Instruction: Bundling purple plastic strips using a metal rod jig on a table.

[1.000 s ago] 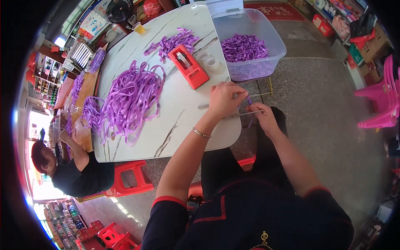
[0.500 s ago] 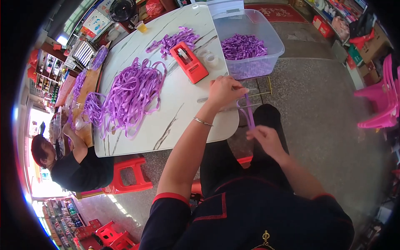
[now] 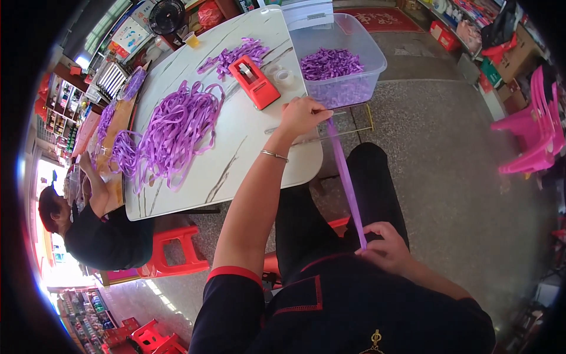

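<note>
1. A purple ribbon strip [image 3: 346, 183] is pinched at its near end by the right hand [image 3: 386, 251], off the table [image 3: 247, 153].
2. Its far end is gripped by the left hand [image 3: 302, 115] at the table's edge.
3. On the table a large ribbon pile [image 3: 171, 133] lies unworked; beyond, a clear bin [image 3: 359, 53] holds finished pieces.

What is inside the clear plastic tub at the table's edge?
The clear plastic tub holds a heap of short purple ribbon pieces, piled toward the side nearest the table. The pile covers the tub's floor beneath it, so anything under the ribbon cannot be seen.
</note>
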Demonstrator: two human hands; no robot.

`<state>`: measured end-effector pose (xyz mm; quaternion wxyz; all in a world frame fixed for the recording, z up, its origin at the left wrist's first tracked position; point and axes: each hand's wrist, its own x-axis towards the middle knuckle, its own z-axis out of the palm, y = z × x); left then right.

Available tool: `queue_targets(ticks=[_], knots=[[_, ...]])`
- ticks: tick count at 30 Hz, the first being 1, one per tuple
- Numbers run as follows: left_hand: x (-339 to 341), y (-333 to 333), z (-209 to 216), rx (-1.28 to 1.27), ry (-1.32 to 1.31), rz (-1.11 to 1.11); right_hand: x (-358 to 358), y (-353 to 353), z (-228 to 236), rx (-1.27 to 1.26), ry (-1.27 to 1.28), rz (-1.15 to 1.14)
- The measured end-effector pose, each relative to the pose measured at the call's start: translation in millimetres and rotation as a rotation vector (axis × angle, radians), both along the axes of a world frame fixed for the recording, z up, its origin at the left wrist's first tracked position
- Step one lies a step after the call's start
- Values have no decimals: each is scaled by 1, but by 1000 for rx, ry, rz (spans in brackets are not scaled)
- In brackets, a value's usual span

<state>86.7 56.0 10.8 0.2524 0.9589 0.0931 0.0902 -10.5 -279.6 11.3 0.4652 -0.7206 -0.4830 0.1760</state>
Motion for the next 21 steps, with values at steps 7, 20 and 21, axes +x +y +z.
queue_targets(ticks=[7, 20, 21], knots=[[3, 2, -5, -20, 13, 15, -11, -12, -14, -111, 212, -20], [4, 3, -9, -112, -15, 27, -12, -15, -13, -52, 418, -1], [4, 4, -9, -113, -19, 26, -10, -14, -6, -68, 413, 19]])
